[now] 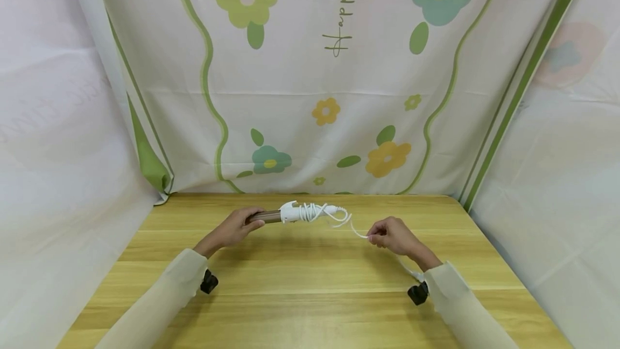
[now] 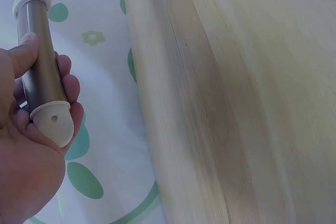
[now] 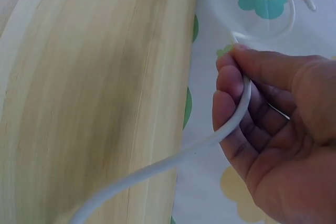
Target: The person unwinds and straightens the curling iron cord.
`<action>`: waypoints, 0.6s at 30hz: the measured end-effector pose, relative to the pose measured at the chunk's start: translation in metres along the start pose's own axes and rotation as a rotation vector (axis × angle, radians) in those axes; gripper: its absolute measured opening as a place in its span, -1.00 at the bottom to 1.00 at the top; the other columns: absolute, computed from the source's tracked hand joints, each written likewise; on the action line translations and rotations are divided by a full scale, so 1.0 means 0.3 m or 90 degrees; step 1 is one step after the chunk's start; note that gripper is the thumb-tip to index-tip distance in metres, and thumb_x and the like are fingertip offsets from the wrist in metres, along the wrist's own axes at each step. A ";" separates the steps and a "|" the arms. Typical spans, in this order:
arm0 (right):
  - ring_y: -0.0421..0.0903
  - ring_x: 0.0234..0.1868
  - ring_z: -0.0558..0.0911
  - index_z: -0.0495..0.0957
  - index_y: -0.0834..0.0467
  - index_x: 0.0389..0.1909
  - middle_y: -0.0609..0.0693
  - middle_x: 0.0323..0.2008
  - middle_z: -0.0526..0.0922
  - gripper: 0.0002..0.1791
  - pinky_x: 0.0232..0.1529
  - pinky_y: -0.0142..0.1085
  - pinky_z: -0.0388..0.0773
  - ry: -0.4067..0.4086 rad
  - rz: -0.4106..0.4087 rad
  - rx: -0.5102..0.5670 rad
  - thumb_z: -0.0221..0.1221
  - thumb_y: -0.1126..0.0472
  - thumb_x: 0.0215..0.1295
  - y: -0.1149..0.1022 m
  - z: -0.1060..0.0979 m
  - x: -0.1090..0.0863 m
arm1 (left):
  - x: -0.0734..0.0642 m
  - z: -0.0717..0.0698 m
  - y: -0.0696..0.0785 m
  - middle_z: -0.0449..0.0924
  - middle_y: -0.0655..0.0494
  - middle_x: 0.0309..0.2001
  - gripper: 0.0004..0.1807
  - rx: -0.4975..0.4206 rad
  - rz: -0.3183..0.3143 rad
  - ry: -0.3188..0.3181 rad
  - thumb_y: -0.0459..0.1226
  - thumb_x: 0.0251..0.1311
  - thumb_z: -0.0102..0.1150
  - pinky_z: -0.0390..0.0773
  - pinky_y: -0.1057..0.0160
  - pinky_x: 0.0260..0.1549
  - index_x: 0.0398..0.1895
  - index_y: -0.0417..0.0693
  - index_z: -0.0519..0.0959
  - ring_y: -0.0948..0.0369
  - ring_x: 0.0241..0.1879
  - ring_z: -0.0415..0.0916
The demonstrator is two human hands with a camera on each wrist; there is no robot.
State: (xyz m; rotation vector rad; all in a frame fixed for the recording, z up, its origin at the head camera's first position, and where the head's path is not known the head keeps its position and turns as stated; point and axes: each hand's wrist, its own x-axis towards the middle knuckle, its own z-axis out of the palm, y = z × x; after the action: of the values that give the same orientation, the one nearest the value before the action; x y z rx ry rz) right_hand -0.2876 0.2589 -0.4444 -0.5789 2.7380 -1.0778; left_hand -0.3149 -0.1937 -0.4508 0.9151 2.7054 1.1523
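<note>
A curling iron (image 1: 289, 213) with a brown barrel and white handle is held up lengthwise over the table. My left hand (image 1: 233, 229) grips its barrel (image 2: 38, 72), thumb along one side and fingers round the other, with the white end cap (image 2: 54, 121) by the palm. White cord (image 1: 310, 212) is wound in several turns round the handle. From the handle's end it loops and runs to my right hand (image 1: 396, 237), which pinches it between thumb and fingertips. Past these fingers the cord (image 3: 184, 155) curves across the palm side and hangs toward the right wrist.
A wood-grain table (image 1: 310, 306) lies under both hands. Floral cloth (image 1: 290, 69) hangs behind its far edge, with pale cloth walls on the left and right. Black wrist cameras (image 1: 418, 293) sit at both cuffs.
</note>
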 end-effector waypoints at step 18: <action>-0.20 -0.38 0.65 0.68 0.20 -0.12 0.06 -0.34 0.71 -0.72 -0.31 -0.36 0.62 0.250 0.055 0.113 0.23 0.06 0.36 -0.005 -0.050 -0.001 | -0.005 0.011 -0.036 0.61 0.03 -0.13 -0.66 0.000 0.037 -0.039 -0.12 0.45 0.03 0.42 0.29 -0.29 0.15 -0.06 0.51 0.27 -0.32 0.42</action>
State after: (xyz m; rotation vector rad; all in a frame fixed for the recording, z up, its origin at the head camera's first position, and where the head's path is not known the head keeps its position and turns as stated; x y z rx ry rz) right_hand -0.2909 0.2673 -0.4324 -0.2400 2.9029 -1.5343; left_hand -0.3181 -0.1983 -0.4607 1.0173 2.6474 1.1158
